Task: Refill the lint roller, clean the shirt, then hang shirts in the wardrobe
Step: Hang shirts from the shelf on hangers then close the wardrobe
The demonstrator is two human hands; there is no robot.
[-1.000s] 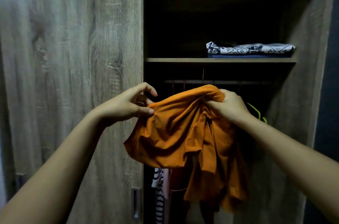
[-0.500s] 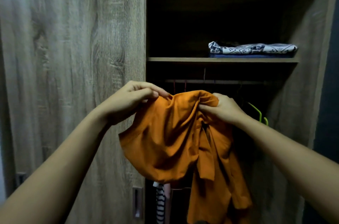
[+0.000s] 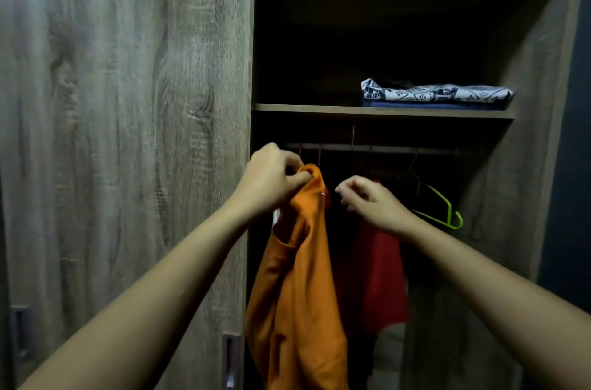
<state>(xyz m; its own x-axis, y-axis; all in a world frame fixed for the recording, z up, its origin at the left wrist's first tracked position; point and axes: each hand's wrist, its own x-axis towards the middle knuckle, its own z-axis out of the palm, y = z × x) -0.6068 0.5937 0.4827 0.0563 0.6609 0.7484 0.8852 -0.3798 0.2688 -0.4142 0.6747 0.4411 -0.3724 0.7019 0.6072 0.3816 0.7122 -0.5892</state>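
Note:
An orange shirt (image 3: 297, 287) hangs long and bunched in front of the open wardrobe. My left hand (image 3: 271, 178) grips its top just below the hanging rail (image 3: 399, 149). My right hand (image 3: 372, 201) is a little to the right of the shirt, fingers loosely curled, holding nothing. A red shirt (image 3: 380, 281) hangs on the rail behind my right forearm. An empty green hanger (image 3: 443, 207) hangs further right. Whether the orange shirt sits on a hanger is hidden by my left hand.
The wardrobe's sliding door (image 3: 128, 133) covers the left half. A shelf (image 3: 319, 108) above the rail carries folded patterned and blue clothes (image 3: 435, 95). The wardrobe's right side wall (image 3: 527, 165) stands close to the green hanger.
My right hand has let go of the orange shirt and moved right. My left hand has lifted the shirt toward the rail, and it now hangs straight down. The view has shifted closer.

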